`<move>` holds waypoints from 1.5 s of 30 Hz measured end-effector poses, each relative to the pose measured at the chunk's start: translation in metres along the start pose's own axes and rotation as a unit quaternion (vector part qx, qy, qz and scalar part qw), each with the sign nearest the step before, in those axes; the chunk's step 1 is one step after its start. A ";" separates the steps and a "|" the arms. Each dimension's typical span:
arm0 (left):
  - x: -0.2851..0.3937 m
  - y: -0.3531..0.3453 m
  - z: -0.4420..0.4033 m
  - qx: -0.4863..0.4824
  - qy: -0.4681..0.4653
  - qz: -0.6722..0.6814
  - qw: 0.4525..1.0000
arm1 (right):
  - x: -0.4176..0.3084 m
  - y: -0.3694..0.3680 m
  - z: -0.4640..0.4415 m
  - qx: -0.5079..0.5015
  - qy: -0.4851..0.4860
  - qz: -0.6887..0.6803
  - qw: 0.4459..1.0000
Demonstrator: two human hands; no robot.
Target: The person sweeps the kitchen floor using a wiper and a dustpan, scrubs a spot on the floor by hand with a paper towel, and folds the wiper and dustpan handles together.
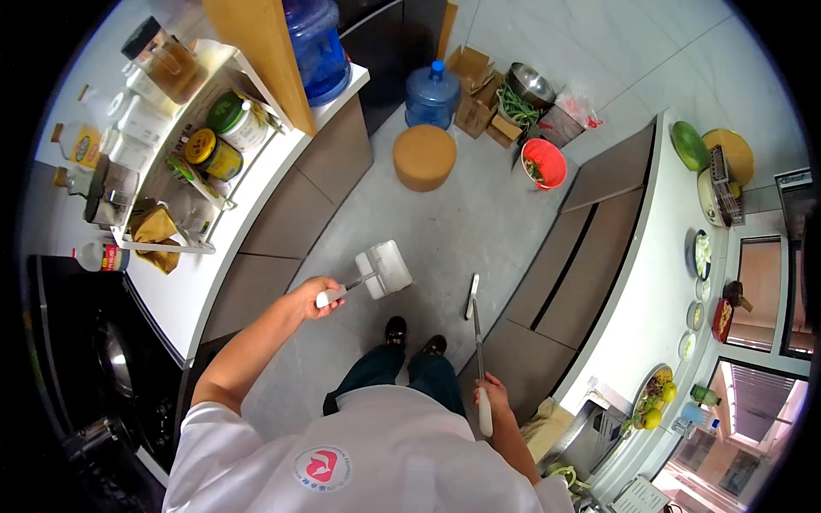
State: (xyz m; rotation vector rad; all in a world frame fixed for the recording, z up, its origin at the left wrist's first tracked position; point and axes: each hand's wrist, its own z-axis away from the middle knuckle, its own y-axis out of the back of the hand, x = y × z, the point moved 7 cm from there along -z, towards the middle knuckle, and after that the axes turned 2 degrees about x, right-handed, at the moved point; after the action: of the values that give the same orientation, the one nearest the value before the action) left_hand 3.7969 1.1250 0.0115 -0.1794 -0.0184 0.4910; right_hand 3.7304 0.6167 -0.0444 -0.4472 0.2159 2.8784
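My left hand (315, 297) is closed round the white handle of a dustpan (384, 269), whose white pan hangs over the grey floor in front of my feet. On the right, my right hand (492, 395) grips the white handle of a long-handled brush (473, 297). The brush has a metal rod and a narrow white head, low over the floor near the right cabinets. Dustpan and brush are apart. Whether either head touches the floor I cannot tell.
A round brown stool (424, 158) stands ahead, with a blue water bottle (432, 96) behind it. Cardboard boxes (475, 104) and a red bucket (544, 163) are at the back right. Counters line both sides, the left one bearing a shelf rack (248, 64).
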 end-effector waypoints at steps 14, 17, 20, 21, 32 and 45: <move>-0.001 -0.040 -0.002 0.025 -0.050 -0.095 0.994 | 0.024 -0.127 0.010 -0.206 -0.007 0.203 0.957; 0.000 -0.022 -0.002 0.009 -0.063 -0.052 0.997 | 0.002 -0.102 0.024 -0.137 0.012 0.191 0.972; 0.000 -0.010 0.000 -0.012 -0.067 -0.010 0.998 | -0.029 -0.073 0.000 -0.087 0.056 0.145 0.984; 0.000 -0.011 0.006 -0.004 -0.054 0.017 0.998 | -0.045 -0.063 -0.006 -0.068 0.072 0.142 0.985; 0.033 -0.039 -0.015 -0.026 -0.046 0.097 0.994 | -0.237 -0.096 -0.163 0.031 0.181 0.311 0.933; 0.048 -0.069 -0.027 0.016 0.026 -0.014 0.999 | -0.158 -0.129 -0.062 -0.178 0.215 0.639 0.717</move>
State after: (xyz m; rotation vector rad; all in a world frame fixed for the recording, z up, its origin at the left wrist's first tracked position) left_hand 3.8730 1.0836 -0.0045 -0.1597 0.0372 0.4576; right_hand 3.9252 0.6992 -0.0673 -1.5950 -0.0020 4.1029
